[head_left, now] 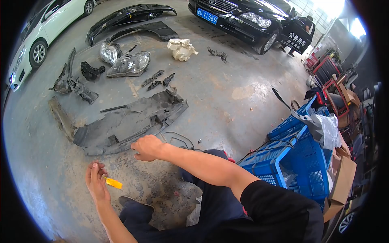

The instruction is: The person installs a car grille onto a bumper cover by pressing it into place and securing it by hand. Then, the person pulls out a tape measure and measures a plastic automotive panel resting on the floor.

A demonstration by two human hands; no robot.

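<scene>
At the lower left my left hand [97, 178] is raised above the floor, its thumb and fingers pinched together. A small yellow tag [114, 183] hangs beside these fingers, on their right side. My right hand [146, 148] has its fingers curled and reaches over the near edge of a large dusty black plastic panel [129, 123]; whether it touches the panel or holds anything is hidden. Beyond the panel lie two headlights [129, 64], several small black brackets [154, 85] and a cream-coloured plastic part [181, 49].
Blue plastic crates [310, 162] and a cardboard box [340, 182] stand close on the right. A black bumper [125, 18] lies farther off. A white car [60, 20] is at the left, a black car [243, 20] at the back, with a person [308, 24] behind its open door.
</scene>
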